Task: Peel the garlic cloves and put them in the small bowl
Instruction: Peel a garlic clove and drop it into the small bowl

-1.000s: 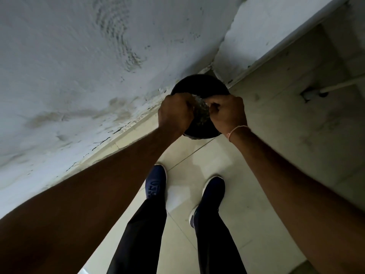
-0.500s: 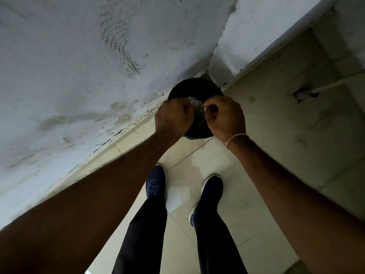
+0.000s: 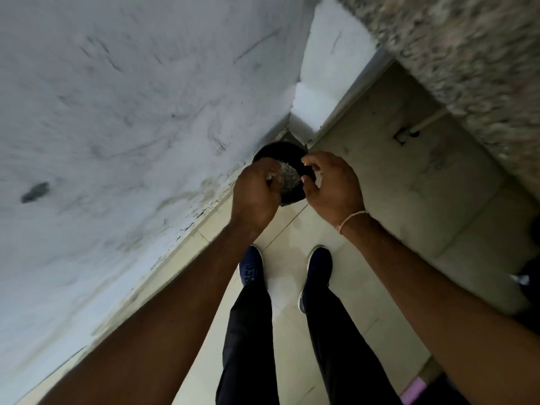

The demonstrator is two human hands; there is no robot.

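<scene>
My legs in dark trousers point(image 3: 251, 340) and my blue shoes point(image 3: 252, 268) stand on pale floor tiles point(image 3: 292, 331), seen from directly above. Just beyond them my two forearms reach forward and meet over a round black bin point(image 3: 280, 153) that sits on the floor in the corner, against the stained white wall point(image 3: 131, 112). My left hand point(image 3: 257, 191) is curled closed, its fingers gripping a crinkled, translucent bit of wrapping or skin point(image 3: 287, 178); the blur keeps me from saying exactly what it is. My right hand point(image 3: 333, 182), with a thin pink thread point(image 3: 352, 218) tied at the wrist, pinches the other edge of the same scrap between thumb and fingertip. The scrap hangs over the mouth of the bin. No garlic clove can be made out in either hand. Farther off, a white pipe point(image 3: 420, 127) runs low along the floor beneath the edge of a speckled stone counter point(image 3: 467, 54) at upper right.
</scene>
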